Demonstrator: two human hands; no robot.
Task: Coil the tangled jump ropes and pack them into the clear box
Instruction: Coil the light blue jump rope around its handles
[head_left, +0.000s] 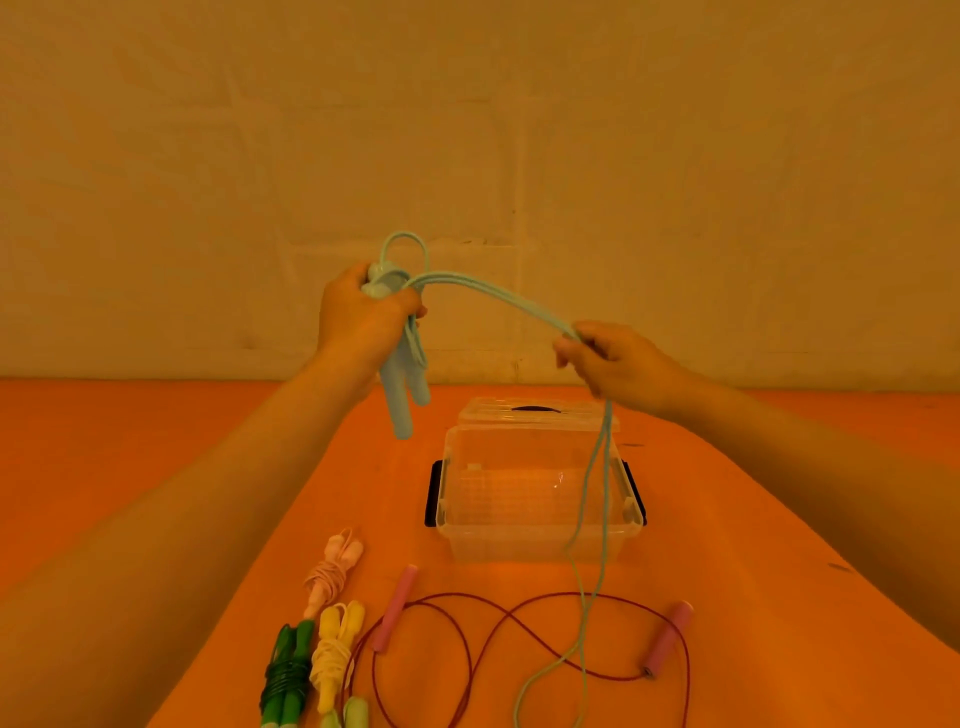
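Hands raised above orange tabletop (727, 571). Left hand (358, 317) grips both light-blue handles (402, 387) plus cord loops; right hand (613, 361) pinches blue cord strands (498, 299), tails hanging onto tabletop. Clear box (535, 499) open at tabletop centre, lid (535, 413) behind. Near edge: coiled pink (332, 569), yellow (335, 652), green ropes (285, 675); red rope (467, 654) uncoiled.
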